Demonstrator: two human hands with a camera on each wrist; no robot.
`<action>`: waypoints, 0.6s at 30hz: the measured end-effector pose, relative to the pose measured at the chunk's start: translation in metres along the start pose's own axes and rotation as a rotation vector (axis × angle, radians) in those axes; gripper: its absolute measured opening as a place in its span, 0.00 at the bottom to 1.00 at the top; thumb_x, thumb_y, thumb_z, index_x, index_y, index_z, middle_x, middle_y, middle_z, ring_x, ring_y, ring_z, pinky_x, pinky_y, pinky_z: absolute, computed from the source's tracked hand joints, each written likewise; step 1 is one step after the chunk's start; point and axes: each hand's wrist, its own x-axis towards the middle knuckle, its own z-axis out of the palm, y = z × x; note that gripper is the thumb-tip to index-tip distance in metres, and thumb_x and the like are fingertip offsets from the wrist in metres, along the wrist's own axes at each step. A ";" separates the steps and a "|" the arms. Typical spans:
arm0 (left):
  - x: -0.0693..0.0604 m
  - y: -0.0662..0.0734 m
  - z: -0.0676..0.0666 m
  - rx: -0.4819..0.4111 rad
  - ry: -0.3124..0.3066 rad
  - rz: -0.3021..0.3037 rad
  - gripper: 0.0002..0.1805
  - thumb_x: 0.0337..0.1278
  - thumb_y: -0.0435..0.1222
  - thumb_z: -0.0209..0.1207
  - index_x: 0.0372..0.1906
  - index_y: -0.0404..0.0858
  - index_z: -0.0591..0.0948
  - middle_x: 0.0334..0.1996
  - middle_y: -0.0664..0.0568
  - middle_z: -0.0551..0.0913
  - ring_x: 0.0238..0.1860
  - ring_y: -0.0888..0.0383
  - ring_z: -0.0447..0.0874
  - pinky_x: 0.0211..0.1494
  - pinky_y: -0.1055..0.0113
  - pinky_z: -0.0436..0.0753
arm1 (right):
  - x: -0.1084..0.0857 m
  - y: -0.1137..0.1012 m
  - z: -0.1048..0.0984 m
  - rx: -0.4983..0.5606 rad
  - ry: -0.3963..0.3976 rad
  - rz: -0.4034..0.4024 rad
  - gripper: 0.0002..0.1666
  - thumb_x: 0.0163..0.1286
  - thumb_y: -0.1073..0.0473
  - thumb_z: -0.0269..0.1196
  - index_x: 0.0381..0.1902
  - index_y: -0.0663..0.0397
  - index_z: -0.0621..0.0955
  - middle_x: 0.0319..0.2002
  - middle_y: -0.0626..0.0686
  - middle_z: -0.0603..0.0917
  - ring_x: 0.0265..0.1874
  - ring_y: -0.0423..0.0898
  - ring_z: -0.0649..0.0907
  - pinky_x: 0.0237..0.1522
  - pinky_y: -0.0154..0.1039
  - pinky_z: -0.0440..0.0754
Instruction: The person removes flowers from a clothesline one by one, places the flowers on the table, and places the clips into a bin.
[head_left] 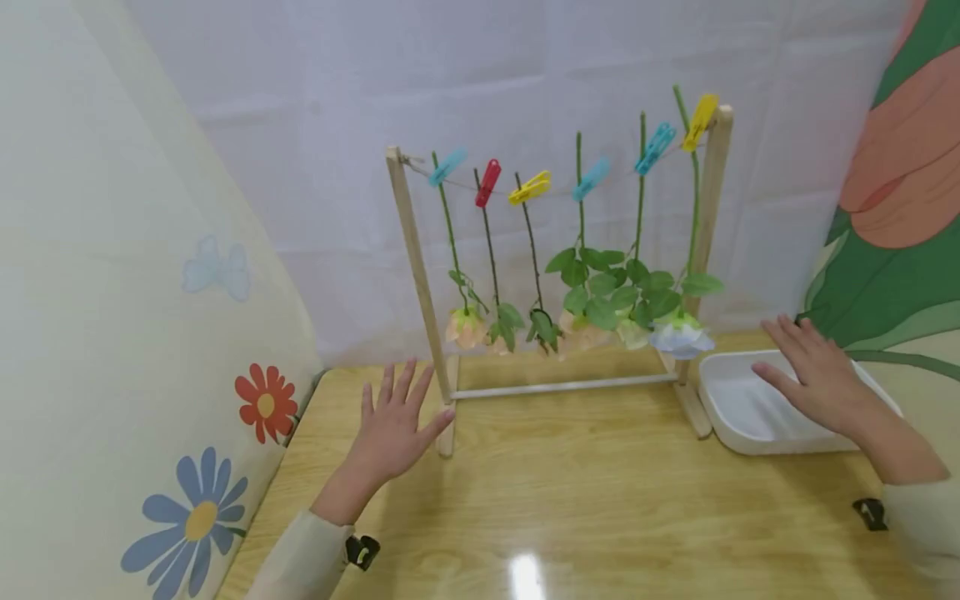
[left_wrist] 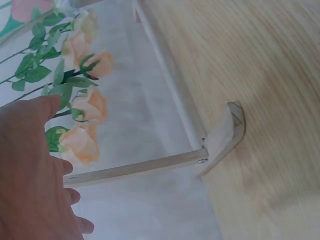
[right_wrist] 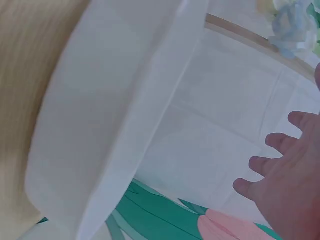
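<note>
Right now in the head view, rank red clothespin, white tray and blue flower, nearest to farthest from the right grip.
1. White tray, far right.
2. Blue flower, hanging left of it.
3. Red clothespin, higher and farther left.

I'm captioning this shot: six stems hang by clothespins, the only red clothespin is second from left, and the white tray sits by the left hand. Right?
Not quite: the head view shows the white tray by the right hand, not the left hand. The rest is right: six stems hang by clothespins, and the only red clothespin is second from left.
</note>
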 end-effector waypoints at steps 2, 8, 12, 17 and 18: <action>0.001 0.002 -0.002 0.000 0.007 0.003 0.46 0.72 0.63 0.47 0.82 0.41 0.52 0.82 0.40 0.43 0.80 0.34 0.31 0.74 0.27 0.34 | 0.003 -0.001 -0.004 0.007 0.015 -0.014 0.41 0.80 0.49 0.53 0.78 0.67 0.55 0.74 0.79 0.54 0.75 0.76 0.48 0.66 0.80 0.48; 0.001 0.009 -0.007 -0.028 0.030 0.003 0.47 0.71 0.63 0.50 0.82 0.40 0.52 0.81 0.39 0.43 0.80 0.34 0.33 0.74 0.28 0.36 | 0.015 -0.006 -0.015 0.076 0.029 -0.049 0.41 0.79 0.52 0.55 0.78 0.69 0.55 0.74 0.78 0.53 0.73 0.78 0.51 0.70 0.75 0.48; 0.004 0.014 -0.011 -0.049 0.042 0.026 0.48 0.69 0.63 0.52 0.82 0.41 0.51 0.81 0.39 0.43 0.80 0.34 0.34 0.75 0.28 0.38 | 0.025 -0.014 -0.025 0.113 0.048 -0.063 0.40 0.79 0.52 0.55 0.78 0.68 0.56 0.75 0.77 0.53 0.72 0.79 0.53 0.69 0.76 0.49; 0.007 0.022 -0.016 -0.058 0.047 0.050 0.47 0.70 0.63 0.51 0.82 0.43 0.51 0.81 0.39 0.43 0.80 0.35 0.34 0.75 0.28 0.39 | 0.037 -0.027 -0.040 0.130 0.041 -0.061 0.40 0.80 0.51 0.54 0.78 0.66 0.56 0.76 0.75 0.51 0.74 0.76 0.51 0.72 0.74 0.47; 0.007 0.023 -0.017 -0.056 0.048 0.054 0.47 0.70 0.62 0.51 0.82 0.43 0.51 0.81 0.39 0.43 0.80 0.36 0.34 0.75 0.29 0.40 | 0.039 -0.030 -0.043 0.130 0.035 -0.059 0.40 0.80 0.50 0.53 0.79 0.65 0.55 0.77 0.74 0.51 0.74 0.75 0.51 0.72 0.73 0.47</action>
